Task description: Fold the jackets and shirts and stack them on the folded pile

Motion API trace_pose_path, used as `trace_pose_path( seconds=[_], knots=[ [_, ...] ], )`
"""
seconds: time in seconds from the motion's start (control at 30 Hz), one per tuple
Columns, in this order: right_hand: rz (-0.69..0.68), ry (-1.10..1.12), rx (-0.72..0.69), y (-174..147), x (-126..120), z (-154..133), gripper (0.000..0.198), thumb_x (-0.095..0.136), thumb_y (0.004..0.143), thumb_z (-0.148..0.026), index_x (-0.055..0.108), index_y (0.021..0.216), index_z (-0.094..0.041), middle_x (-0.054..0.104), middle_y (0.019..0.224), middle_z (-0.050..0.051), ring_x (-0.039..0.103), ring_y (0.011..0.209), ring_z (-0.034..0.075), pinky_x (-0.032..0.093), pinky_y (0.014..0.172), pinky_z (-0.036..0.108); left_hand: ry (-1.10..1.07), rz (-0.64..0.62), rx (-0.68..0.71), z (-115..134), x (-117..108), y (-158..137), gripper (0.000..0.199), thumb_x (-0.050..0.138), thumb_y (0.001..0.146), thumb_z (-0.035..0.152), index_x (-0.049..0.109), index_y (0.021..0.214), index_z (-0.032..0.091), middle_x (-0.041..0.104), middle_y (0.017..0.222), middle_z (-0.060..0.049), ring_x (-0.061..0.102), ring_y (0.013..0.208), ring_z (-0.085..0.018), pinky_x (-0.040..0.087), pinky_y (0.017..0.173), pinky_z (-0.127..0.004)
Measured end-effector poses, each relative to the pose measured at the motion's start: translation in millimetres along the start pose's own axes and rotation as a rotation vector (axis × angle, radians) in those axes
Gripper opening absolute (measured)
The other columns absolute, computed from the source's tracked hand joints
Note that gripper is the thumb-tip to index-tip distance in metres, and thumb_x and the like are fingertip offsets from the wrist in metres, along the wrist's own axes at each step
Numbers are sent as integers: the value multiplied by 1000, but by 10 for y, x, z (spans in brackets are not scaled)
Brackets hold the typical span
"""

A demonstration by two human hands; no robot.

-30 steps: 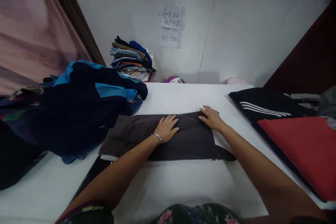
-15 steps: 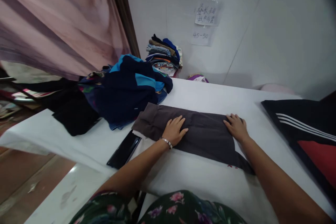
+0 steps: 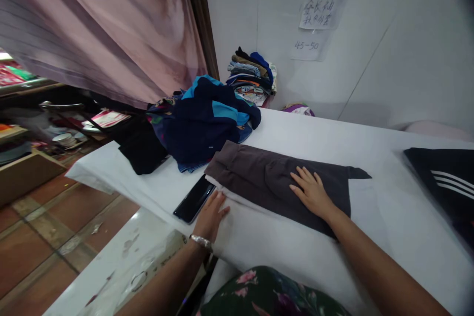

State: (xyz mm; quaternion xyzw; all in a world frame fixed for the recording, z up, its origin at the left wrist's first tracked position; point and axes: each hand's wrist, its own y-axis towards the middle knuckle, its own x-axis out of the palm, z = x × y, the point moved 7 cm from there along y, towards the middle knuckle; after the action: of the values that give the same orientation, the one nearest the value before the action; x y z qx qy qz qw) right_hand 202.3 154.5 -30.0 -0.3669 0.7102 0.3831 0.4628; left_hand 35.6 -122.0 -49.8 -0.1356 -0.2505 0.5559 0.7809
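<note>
A dark grey-brown garment (image 3: 255, 173) lies folded in a long flat shape on the white-covered table, with a pale layer showing along its near left edge. A narrow dark tip of it sticks out at the far right corner. My right hand (image 3: 313, 192) rests flat on the right half of the cloth, fingers spread. At the near left edge is my left hand (image 3: 210, 217), a bracelet on its wrist; its fingers are stretched out with the thumb apart, fingertips touching the pale edge. Just left of those fingers lies a black phone (image 3: 190, 205), close to the garment's corner.
Navy and blue clothes (image 3: 207, 118) lie heaped behind left, beside a black garment (image 3: 142, 150). A folded clothes stack (image 3: 252, 76) stands against the wall. At right lies a dark garment with white stripes (image 3: 440, 173). The table's (image 3: 92, 168) left end overlooks a tiled floor.
My left hand has left the top of the garment for its near left edge by the phone. The right hand has moved from the right end inward onto the cloth. The view has swung left.
</note>
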Motion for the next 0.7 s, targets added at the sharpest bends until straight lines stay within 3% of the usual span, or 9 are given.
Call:
trace_pose_path(
  seconds=[0.1,0.23,0.33,0.43,0.5,0.7],
  knots=[
    [14,-72,-3,-7,83,-20,48,30,97,-46,54,132,-24,36,150,9,26,141,29,20,112,56,-164,-14,-138,-26,55,27,18,47,92,29,59,104,24,58,127,-8,61,109,-18,50,94,-38],
    [20,-79,-4,-24,77,-37,49,29,97,-46,54,133,-25,37,150,9,26,141,28,20,112,56,-268,-159,-240,-39,256,140,25,44,92,38,60,92,19,64,104,-9,65,91,-16,53,86,-33],
    [13,-60,8,-24,55,-38,49,29,97,-47,54,133,-24,37,150,8,25,142,27,20,113,55,-305,-218,-253,-33,420,236,21,50,89,34,59,80,18,64,79,-5,64,72,-15,56,75,-32],
    [11,-25,19,-21,44,-35,50,29,97,-50,54,133,-25,37,150,7,26,142,26,20,113,54,-280,-189,-197,-10,556,308,10,56,84,21,58,75,18,62,66,0,60,58,-12,55,65,-29],
    [15,-9,24,-21,37,-40,51,30,96,-52,53,134,-25,38,150,7,26,142,26,20,113,54,-275,-169,-156,-2,654,341,4,58,82,16,61,80,18,65,69,1,62,60,-12,55,67,-29],
    [-9,-31,38,-23,15,-98,54,32,95,-53,45,140,-27,36,151,6,23,142,28,17,114,55,-351,-144,-165,-55,918,440,23,59,83,25,65,105,18,73,98,-7,67,97,-22,55,88,-37]
  ],
)
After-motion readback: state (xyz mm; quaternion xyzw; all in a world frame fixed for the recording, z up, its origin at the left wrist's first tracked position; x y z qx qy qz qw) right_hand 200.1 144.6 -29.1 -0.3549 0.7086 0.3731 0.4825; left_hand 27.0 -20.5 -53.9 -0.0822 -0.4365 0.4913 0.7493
